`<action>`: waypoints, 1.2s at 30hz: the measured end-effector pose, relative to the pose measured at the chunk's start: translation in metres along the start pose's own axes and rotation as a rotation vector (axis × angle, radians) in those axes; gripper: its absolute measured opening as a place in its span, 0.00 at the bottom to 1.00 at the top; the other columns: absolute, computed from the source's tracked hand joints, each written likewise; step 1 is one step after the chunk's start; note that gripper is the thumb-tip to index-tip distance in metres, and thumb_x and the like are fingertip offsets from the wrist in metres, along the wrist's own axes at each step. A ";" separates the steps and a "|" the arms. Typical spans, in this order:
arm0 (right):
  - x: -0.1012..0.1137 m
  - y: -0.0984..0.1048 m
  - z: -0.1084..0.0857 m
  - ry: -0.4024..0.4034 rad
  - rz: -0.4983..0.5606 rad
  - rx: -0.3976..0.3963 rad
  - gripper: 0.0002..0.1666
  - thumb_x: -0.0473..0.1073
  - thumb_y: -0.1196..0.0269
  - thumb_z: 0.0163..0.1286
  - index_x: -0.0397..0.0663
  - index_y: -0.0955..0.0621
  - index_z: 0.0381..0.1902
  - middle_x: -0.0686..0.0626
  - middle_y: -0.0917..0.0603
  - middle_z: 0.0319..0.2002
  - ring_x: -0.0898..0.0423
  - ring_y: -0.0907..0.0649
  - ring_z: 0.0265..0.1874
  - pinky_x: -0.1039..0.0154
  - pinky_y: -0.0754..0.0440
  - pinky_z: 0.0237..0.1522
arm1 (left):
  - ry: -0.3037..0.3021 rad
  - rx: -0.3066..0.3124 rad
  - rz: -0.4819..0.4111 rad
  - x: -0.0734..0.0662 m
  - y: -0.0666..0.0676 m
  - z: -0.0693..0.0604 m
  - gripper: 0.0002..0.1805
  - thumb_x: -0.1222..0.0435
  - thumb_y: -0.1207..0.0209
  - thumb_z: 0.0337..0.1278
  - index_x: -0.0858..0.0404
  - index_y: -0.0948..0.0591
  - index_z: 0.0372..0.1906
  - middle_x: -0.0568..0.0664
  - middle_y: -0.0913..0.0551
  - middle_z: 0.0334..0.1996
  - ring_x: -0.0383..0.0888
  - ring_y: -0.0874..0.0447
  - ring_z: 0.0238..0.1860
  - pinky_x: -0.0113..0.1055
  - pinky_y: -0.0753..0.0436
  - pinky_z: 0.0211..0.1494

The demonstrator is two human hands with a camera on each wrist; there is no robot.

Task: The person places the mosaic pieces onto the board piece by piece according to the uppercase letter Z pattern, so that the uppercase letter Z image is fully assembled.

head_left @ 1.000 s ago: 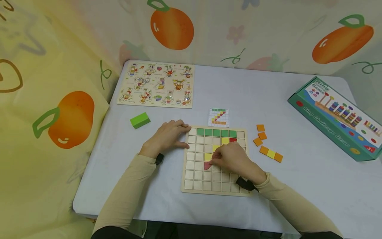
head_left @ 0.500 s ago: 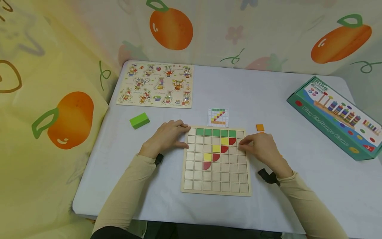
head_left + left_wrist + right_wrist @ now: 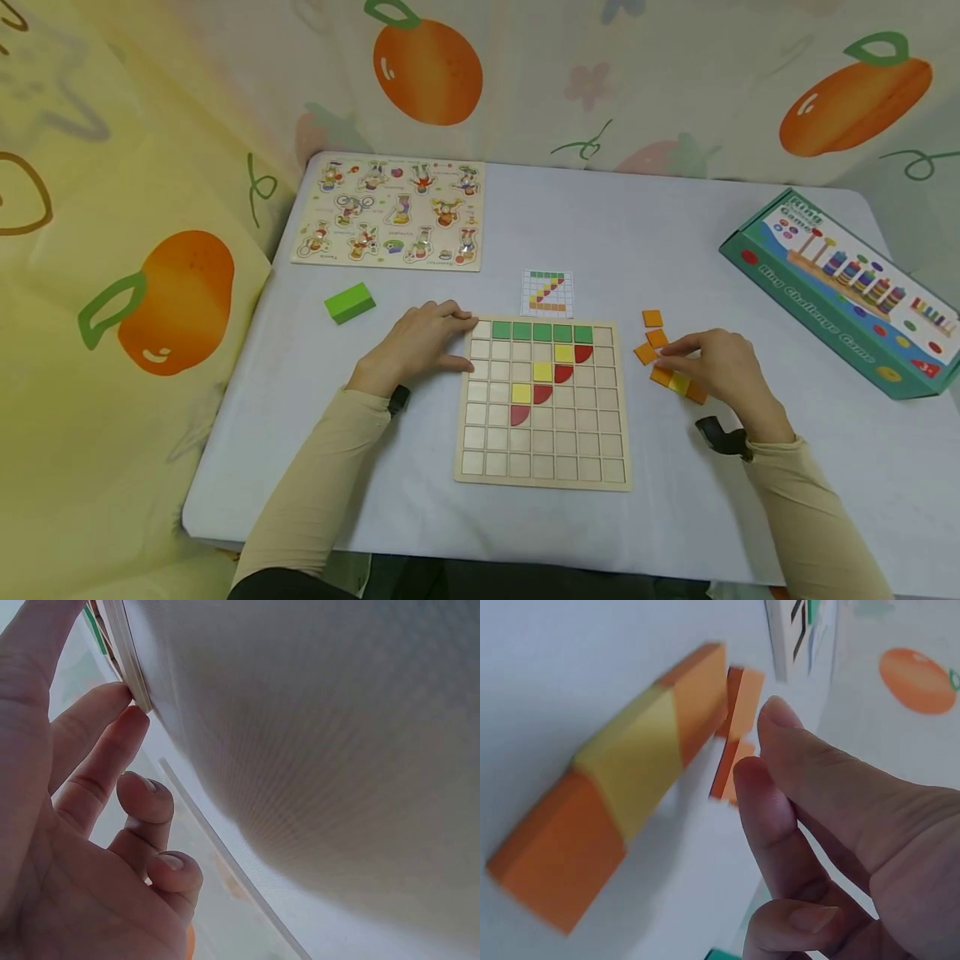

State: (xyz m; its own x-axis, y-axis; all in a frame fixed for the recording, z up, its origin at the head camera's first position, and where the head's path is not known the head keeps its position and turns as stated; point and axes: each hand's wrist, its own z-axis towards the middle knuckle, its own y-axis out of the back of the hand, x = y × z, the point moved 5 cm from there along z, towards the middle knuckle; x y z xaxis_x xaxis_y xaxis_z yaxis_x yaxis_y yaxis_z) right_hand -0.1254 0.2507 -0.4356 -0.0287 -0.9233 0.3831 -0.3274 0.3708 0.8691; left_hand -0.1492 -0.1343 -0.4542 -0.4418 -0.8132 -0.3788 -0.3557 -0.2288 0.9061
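Observation:
A wooden grid board [image 3: 543, 485] lies on the table. Its top row carries several green squares [image 3: 542, 332]; below, yellow squares [image 3: 542, 372] and red quarter-round pieces [image 3: 563, 372] step down to the left. My left hand [image 3: 420, 343] touches the board's left edge, thumb and fingertips against its side; the left wrist view shows the last two fingers bent. Beside the loose orange tiles [image 3: 646, 353], my right hand [image 3: 712, 367] hovers with thumb and forefinger near each other, nothing between them. Under it lies a row of two orange tiles with a yellow tile [image 3: 634, 761] in the middle.
Behind the board lies a small pattern card [image 3: 547, 294]. A light green block [image 3: 350, 303] sits left of it, before a picture puzzle board [image 3: 390, 212]. To the right, a green game box [image 3: 843, 292] lies at an angle.
My right hand has left the red piece on the board and moved right to the loose tiles, uncovering the yellow and red diagonal. My left hand stays at the board's edge.

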 end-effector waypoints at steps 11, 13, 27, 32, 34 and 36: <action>-0.024 0.007 -0.004 -0.053 -0.011 0.084 0.24 0.55 0.28 0.66 0.41 0.10 0.48 0.31 0.12 0.52 0.38 0.20 0.45 0.59 0.28 0.38 | -0.005 -0.006 0.006 -0.001 0.000 0.000 0.42 0.45 0.27 0.51 0.57 0.22 0.71 0.51 0.19 0.65 0.56 0.19 0.61 0.53 0.21 0.60; -0.025 0.007 -0.005 -0.060 -0.012 0.115 0.25 0.56 0.27 0.64 0.42 0.10 0.47 0.34 0.11 0.48 0.41 0.20 0.43 0.61 0.28 0.36 | -0.005 -0.008 0.007 -0.001 0.001 0.000 0.42 0.44 0.27 0.51 0.57 0.22 0.70 0.51 0.19 0.65 0.56 0.19 0.61 0.53 0.21 0.60; -0.017 0.001 -0.008 0.012 -0.047 0.166 0.23 0.51 0.22 0.57 0.39 0.12 0.41 0.46 0.14 0.31 0.52 0.22 0.31 0.62 0.30 0.32 | -0.006 -0.018 -0.009 -0.002 -0.001 -0.001 0.42 0.45 0.26 0.50 0.57 0.21 0.70 0.51 0.18 0.64 0.56 0.19 0.61 0.53 0.20 0.60; -0.011 0.011 -0.006 0.068 -0.015 0.141 0.19 0.49 0.26 0.63 0.38 0.11 0.41 0.45 0.11 0.32 0.54 0.25 0.30 0.64 0.30 0.29 | -0.006 -0.017 -0.009 -0.001 0.000 -0.001 0.42 0.44 0.26 0.51 0.57 0.22 0.70 0.51 0.18 0.65 0.55 0.20 0.61 0.52 0.21 0.59; -0.005 0.012 -0.004 0.100 -0.010 0.133 0.19 0.50 0.27 0.65 0.38 0.10 0.42 0.45 0.10 0.33 0.55 0.25 0.31 0.66 0.30 0.29 | -0.003 -0.016 -0.011 -0.001 0.000 0.000 0.42 0.44 0.26 0.51 0.57 0.22 0.70 0.51 0.18 0.65 0.55 0.20 0.61 0.52 0.21 0.59; 0.005 0.010 -0.002 0.137 0.004 0.128 0.20 0.50 0.28 0.66 0.38 0.11 0.43 0.45 0.11 0.34 0.56 0.26 0.30 0.66 0.31 0.30 | -0.001 -0.013 -0.008 0.000 0.000 0.000 0.42 0.44 0.26 0.51 0.57 0.22 0.70 0.51 0.18 0.65 0.55 0.20 0.61 0.52 0.21 0.59</action>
State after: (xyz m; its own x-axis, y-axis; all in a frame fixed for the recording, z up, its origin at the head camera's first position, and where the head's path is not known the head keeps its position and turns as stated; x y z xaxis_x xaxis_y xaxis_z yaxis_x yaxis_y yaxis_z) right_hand -0.1268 0.2502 -0.4243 0.0957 -0.8964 0.4327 -0.4456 0.3501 0.8239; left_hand -0.1490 -0.1340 -0.4546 -0.4400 -0.8108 -0.3859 -0.3484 -0.2420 0.9056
